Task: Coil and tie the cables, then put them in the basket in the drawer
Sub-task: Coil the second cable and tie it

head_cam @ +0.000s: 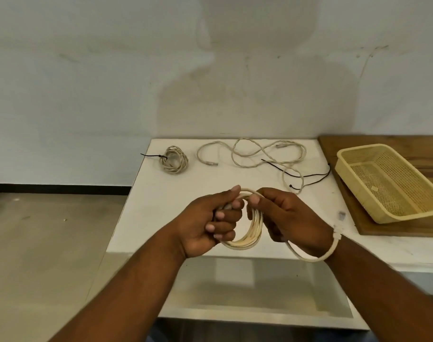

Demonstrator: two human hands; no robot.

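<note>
Hands: left hand (210,224) and right hand (293,218) both curled round coil (256,228); its tail loops under right wrist.
Done: 1 tied coil (174,160), beyond left hand.
To do: tie held coil; 1 loose cable (245,166) beyond hands, black ties (311,175) beside it; basket (383,213) right of hands on board (395,230), not in drawer (255,292) below hands.
Surface: white table (161,206); pale wall (87,95), grey floor (37,243).

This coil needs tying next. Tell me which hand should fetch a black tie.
Right, probably. The black ties lie on the table beyond the right hand, which only pinches the coil; the left hand has its fingers wrapped round it. The coil's tail loops under the right wrist, though.
</note>
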